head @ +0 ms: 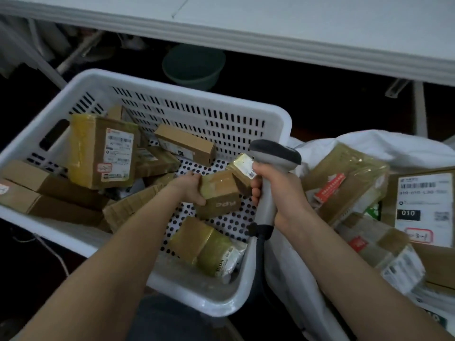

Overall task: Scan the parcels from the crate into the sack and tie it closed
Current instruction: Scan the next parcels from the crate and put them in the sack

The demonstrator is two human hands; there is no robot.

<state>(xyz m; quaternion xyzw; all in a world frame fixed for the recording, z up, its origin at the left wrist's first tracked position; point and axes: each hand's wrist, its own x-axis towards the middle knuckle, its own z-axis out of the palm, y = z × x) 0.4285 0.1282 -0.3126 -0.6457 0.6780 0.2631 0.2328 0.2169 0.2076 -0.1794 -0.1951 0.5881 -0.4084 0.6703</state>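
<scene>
Far side: a white table (295,25) spans the view, with a green basin (194,64) on the dark floor beneath it; left and centre: a white perforated crate (172,91) holds cardboard parcels, among them a large taped box (103,148) with a printed label at far left, a long plain carton (184,143) by the far wall and a taped packet (206,244) near the near right corner; the crate's right wall stands between its floor and the white sack (394,146), which lies open just beside it on the right; in the sack lie a taped parcel with a red label (344,183) and a box labelled 010 (418,205); the left hand (189,187) grips 1 small parcel (220,193) over the crate floor, near the right wall; the parcel is brown card bound in glossy yellowish tape, tilted, with a white barcode label at its far right end; the right hand (278,190) is wrapped round the grey handle of the scanner (275,151), whose dark head sits just right of that label; a dark cable (258,262) hangs from the handle along the crate's near right rim
</scene>
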